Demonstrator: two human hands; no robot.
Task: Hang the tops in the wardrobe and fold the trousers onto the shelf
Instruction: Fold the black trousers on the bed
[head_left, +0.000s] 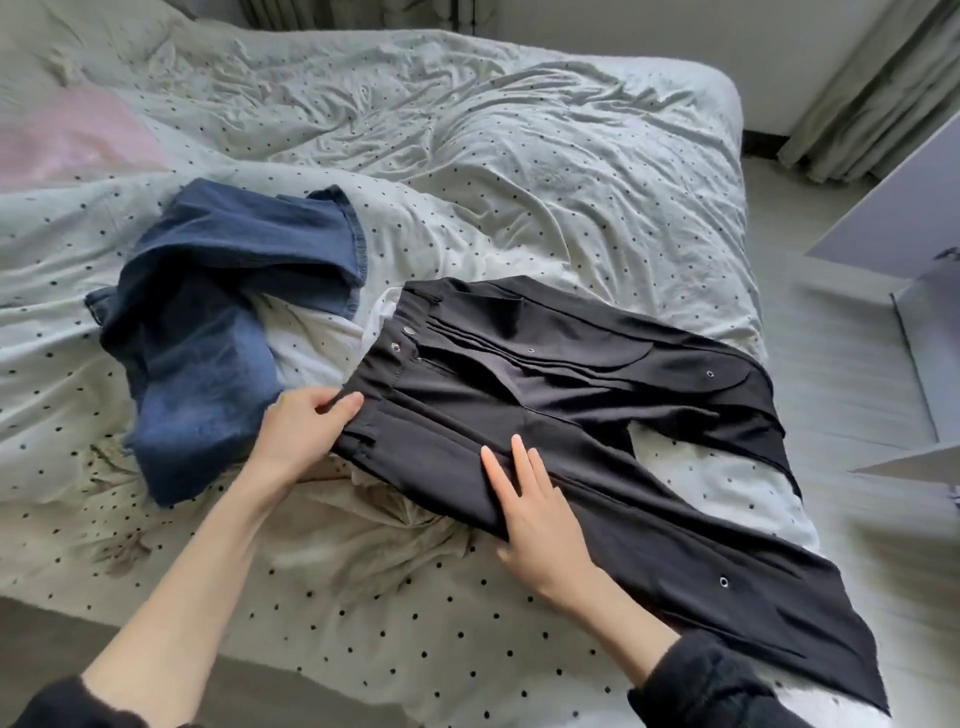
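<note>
Left hand (306, 423) pinches the black trousers (597, 415) at the waistband, right hand (530, 514) flat on them near the bed (467, 156) edge. Folding's underway; next, legs need doubling over.

No text, label, brand, number or sign can be read on the clothes, the bedding or anything else in view.

I can't see where the black trousers (597, 415) end: one leg runs off behind my right sleeve (711, 686). The jeans (208, 322) blur at their near edge, and a white panel (898, 208) is cut off at the right.
</note>
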